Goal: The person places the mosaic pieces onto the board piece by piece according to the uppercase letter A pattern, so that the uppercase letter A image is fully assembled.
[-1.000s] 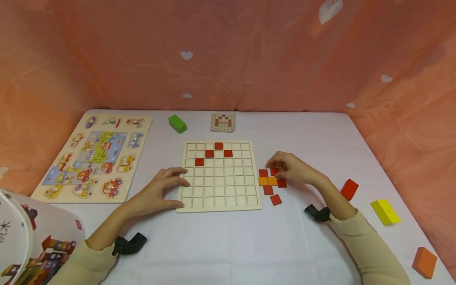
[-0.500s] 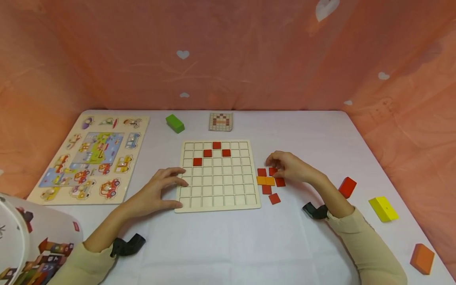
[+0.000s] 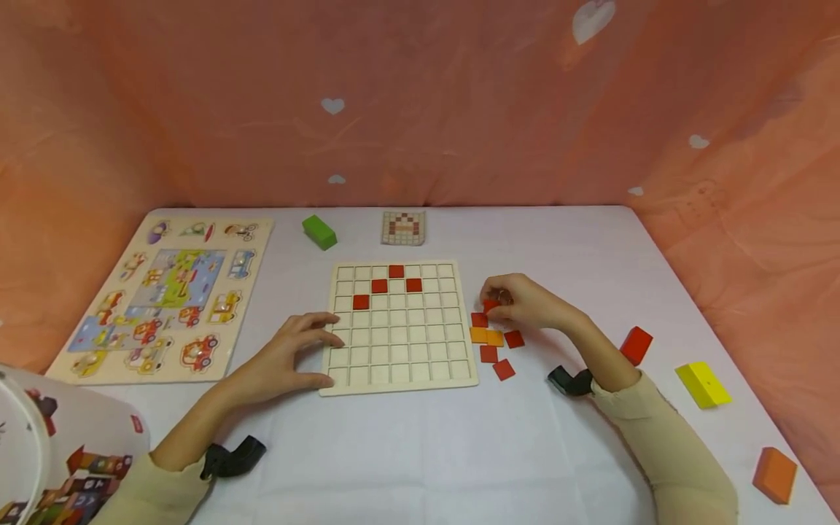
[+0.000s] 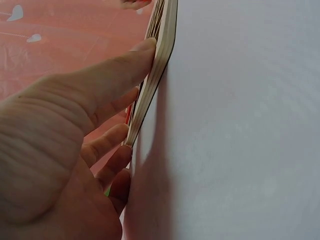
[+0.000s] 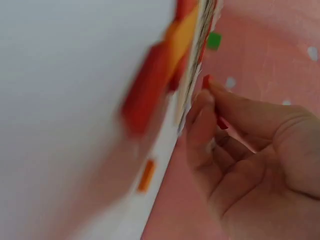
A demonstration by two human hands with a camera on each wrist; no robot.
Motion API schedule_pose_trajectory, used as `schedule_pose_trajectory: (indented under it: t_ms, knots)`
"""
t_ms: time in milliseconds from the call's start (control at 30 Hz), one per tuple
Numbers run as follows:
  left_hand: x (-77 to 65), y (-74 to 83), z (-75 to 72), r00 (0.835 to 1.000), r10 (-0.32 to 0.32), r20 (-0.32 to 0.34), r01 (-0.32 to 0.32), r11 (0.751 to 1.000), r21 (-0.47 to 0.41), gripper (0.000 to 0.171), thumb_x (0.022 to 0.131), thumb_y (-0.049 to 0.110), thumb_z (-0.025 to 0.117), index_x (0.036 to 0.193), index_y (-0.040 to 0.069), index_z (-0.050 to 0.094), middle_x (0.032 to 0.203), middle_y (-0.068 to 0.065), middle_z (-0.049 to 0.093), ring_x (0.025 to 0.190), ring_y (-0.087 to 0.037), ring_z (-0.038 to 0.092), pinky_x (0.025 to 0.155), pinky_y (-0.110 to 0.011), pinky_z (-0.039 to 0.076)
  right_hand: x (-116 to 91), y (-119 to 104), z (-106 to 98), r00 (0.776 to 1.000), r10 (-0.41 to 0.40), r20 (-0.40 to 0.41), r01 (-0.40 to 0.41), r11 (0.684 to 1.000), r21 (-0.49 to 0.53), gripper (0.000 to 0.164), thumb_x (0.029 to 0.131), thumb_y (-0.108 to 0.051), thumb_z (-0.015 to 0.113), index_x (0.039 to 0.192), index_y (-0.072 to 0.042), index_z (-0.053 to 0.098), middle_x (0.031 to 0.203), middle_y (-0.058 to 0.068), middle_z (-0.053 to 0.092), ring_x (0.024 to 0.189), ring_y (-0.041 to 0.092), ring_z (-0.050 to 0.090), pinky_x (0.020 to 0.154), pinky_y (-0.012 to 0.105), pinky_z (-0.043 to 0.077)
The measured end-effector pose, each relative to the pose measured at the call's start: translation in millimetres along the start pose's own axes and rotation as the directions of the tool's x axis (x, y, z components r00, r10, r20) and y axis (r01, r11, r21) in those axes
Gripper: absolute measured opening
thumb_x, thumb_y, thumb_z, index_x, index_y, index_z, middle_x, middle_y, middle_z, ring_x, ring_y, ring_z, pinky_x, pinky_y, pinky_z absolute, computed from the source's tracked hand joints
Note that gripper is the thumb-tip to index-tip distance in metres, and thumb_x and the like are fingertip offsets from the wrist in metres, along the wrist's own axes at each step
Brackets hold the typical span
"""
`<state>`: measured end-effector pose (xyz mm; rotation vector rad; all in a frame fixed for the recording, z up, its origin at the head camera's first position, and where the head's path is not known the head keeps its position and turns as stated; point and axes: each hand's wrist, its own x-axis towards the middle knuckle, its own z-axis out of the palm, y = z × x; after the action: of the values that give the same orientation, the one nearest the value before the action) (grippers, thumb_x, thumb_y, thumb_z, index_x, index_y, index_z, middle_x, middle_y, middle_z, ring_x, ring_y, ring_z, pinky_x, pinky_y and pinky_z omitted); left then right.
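A wooden grid board (image 3: pixel 399 355) lies in the middle of the table, with several red tiles (image 3: pixel 397 271) set in its upper cells. My left hand (image 3: pixel 282 361) rests on the board's left edge, thumb and fingers extended; the left wrist view shows the thumb (image 4: pixel 120 70) against the rim. To the right of the board, my right hand (image 3: pixel 528 300) pinches a red tile (image 3: pixel 490 305) between thumb and fingers. In the right wrist view that red tile (image 5: pixel 221 121) shows between the fingertips. Loose red tiles (image 3: pixel 504 370) and orange tiles (image 3: pixel 486 336) lie just below this hand.
A small pattern card (image 3: pixel 403 228) and a green block (image 3: pixel 319 232) lie behind the board. At left are a picture puzzle board (image 3: pixel 219 321) and a white bucket (image 3: pixel 98 430). Red (image 3: pixel 636 345), yellow (image 3: pixel 704 385) and orange (image 3: pixel 775 475) blocks line the right side.
My right hand has lifted a red tile from the loose group and shifted slightly left toward the board. My left hand stays at the board's edge. The head view has shifted slightly.
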<state>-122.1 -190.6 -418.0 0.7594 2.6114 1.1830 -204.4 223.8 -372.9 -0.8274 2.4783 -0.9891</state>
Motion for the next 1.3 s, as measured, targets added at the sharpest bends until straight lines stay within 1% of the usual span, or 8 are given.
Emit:
schedule_pose_trajectory:
  t_ms: [100,300,500,800,967,1067,1167,1300]
  knots:
    - [-0.8,0.0,-0.3,1.0,0.0,0.002,0.0,1.0,0.0,0.044,0.077,0.027,0.087,0.116,0.019,0.069,0.15,-0.01,0.041,0.137,-0.037,0.029,0.107,-0.065,0.027,17.5,-16.9,5.2,0.999,-0.044,0.021,0.043,0.998,0.051,0.013,0.091,0.002,0.067,0.104,0.001,0.066,0.089,0.008,0.063,0.072,0.022,0.058,0.067,0.028,0.051]
    - [-0.8,1.2,-1.6,1.0,0.003,0.002,-0.003,1.0,-0.009,0.043,0.078,0.028,0.086,0.116,0.019,0.069,0.149,-0.011,0.041,0.137,-0.038,0.029,0.107,-0.066,0.027,63.5,-55.4,30.1,0.991,-0.097,0.096,0.082,0.986,0.145,0.018,0.092,0.006,0.065,0.11,0.005,0.068,0.108,0.013,0.065,0.087,0.02,0.058,0.081,0.026,0.052]
    - [-0.4,1.8,-0.9,1.0,0.007,0.004,-0.007,1.0,-0.017,0.042,0.079,0.029,0.086,0.116,0.019,0.069,0.148,-0.011,0.042,0.136,-0.038,0.03,0.106,-0.066,0.026,102.6,-79.7,57.4,0.977,-0.14,0.163,0.105,0.973,0.205,0.02,0.09,0.011,0.064,0.109,0.008,0.068,0.094,0.012,0.061,0.076,0.017,0.054,0.071,0.025,0.052]
    - [-0.2,1.4,0.0,1.0,0.017,-0.001,-0.017,1.0,-0.015,0.042,0.079,0.029,0.086,0.115,0.019,0.069,0.148,-0.011,0.043,0.136,-0.039,0.031,0.106,-0.067,0.026,116.4,-89.3,77.1,0.971,-0.092,0.219,0.041,0.973,0.228,0.028,0.09,0.014,0.058,0.116,0.008,0.065,0.088,0.014,0.061,0.064,0.016,0.063,0.068,0.025,0.055]
    - [-0.2,1.1,0.2,1.0,0.019,-0.001,-0.019,1.0,-0.008,0.042,0.078,0.029,0.086,0.116,0.02,0.068,0.149,-0.011,0.042,0.135,-0.038,0.031,0.105,-0.067,0.028,106.0,-89.7,78.8,0.977,-0.131,0.168,0.123,0.991,0.059,0.029,0.092,0.005,0.062,0.12,0.004,0.066,0.102,0.01,0.063,0.078,0.014,0.059,0.073,0.021,0.049]
    - [-0.3,1.4,0.2,1.0,0.011,0.003,-0.011,1.0,-0.003,0.043,0.078,0.029,0.086,0.116,0.02,0.068,0.149,-0.01,0.042,0.135,-0.037,0.031,0.106,-0.067,0.028,93.2,-91.7,77.4,0.978,-0.159,0.137,0.175,0.977,-0.117,0.028,0.095,-0.007,0.064,0.123,-0.001,0.067,0.112,0.009,0.059,0.09,0.017,0.057,0.076,0.025,0.05]
    - [-0.6,0.8,-0.3,1.0,0.004,0.008,-0.004,1.0,-0.005,0.043,0.078,0.029,0.086,0.117,0.02,0.068,0.15,-0.01,0.041,0.136,-0.037,0.031,0.106,-0.067,0.027,78.8,-94.1,78.0,0.969,-0.181,0.166,0.229,0.908,-0.352,0.04,0.098,-0.024,0.065,0.133,-0.007,0.061,0.133,0.012,0.054,0.116,0.024,0.053,0.092,0.035,0.049]
    - [-0.7,0.0,-0.9,1.0,0.01,0.009,-0.009,1.0,-0.006,0.043,0.079,0.03,0.085,0.117,0.019,0.068,0.149,-0.011,0.041,0.135,-0.038,0.031,0.106,-0.067,0.027,63.9,-93.9,82.6,0.947,-0.152,0.281,0.289,0.786,-0.547,0.07,0.096,-0.049,0.06,0.152,-0.013,0.04,0.162,0.009,0.025,0.149,0.032,0.019,0.115,0.055,0.027]
